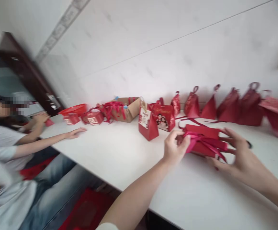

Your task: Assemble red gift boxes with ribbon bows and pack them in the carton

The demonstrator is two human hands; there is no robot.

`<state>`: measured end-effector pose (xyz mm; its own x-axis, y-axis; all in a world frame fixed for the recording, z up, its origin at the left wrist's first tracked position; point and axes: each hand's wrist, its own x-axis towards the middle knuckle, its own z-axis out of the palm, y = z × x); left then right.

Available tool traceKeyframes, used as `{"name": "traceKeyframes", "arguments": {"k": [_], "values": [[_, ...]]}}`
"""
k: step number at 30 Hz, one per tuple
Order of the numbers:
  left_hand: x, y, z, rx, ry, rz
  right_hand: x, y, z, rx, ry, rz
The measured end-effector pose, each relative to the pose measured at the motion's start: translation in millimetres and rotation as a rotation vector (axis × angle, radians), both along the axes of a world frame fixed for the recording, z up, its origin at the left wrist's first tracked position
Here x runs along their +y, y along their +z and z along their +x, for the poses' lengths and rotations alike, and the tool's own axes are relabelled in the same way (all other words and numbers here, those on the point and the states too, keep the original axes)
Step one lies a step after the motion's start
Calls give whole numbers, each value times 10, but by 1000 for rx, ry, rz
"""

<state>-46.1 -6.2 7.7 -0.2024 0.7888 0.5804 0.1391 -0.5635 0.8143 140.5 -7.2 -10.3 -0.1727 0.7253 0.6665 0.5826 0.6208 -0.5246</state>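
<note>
A red gift box [202, 129] lies tilted on its side just above or on the white table, with a glossy magenta ribbon [197, 140] tied across it. My left hand [176, 147] pinches the ribbon at the box's left end between thumb and fingers. Around the right end, my right hand [243, 159] holds the box, its fingers spread along the upper side and its thumb below. Just behind my left hand stand an upright red gift box with a white printed panel [148, 124] and a red box with a couple's picture [164, 118].
Several red handled bags [229, 103] line the wall at the right. Farther left are a cardboard carton [129, 111] with ribbons [112, 108], small red boxes [94, 117] and a red basket [74, 110]. Other people's arms [50, 139] rest at the table's left edge.
</note>
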Motion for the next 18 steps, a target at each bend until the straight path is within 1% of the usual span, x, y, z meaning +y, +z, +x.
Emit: {"name": "traceKeyframes", "arguments": {"k": [1, 3, 5, 6, 7, 10, 15, 18], "values": [[6, -4, -15, 91, 18, 106, -6, 1, 37, -21, 9, -20], [15, 0, -43, 340, 35, 387, -9, 5, 58, -35, 43, -47], [12, 13, -58, 577, 51, 641, -4, 11, 40, -27, 78, -42], [7, 19, -59, 659, 62, 722, -3, 14, 27, -23, 96, -39], [1, 24, -57, 712, 77, 767, -2, 18, 16, -19, 113, -39], [-16, 31, -42, 755, 104, 782, -9, 34, 2, -2, 140, -62], [-27, 40, -36, 724, 103, 734, -19, 68, 1, 4, 162, -66], [-26, 45, -44, 733, 99, 745, -16, 80, -5, 9, 165, -66]]}}
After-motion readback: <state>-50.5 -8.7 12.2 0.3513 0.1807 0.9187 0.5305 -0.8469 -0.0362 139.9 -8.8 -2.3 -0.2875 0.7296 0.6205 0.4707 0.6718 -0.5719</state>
